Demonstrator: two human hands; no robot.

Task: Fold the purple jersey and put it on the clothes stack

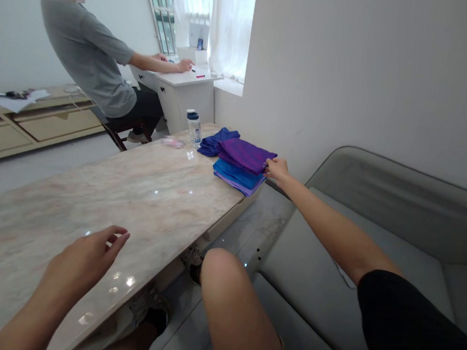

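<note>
My right hand [277,169] reaches to the far end of the table, its fingers closed on the right edge of a folded purple cloth [245,154]. That cloth lies tilted on top of a stack with a folded blue cloth [237,174] and a lilac cloth [232,184] beneath. Just behind the stack sits a crumpled dark blue cloth [219,141]. My left hand [87,255] hovers over the near part of the marble-look table [134,193], its fingers loosely bent, thumb apart from the index finger, nothing held.
A clear water bottle [194,127] stands near the far edge, beside a small blurred pink item [173,142]. To the right is a grey sofa [335,227]. Another person in a grey shirt [92,59] sits at a white desk [188,86] by the window.
</note>
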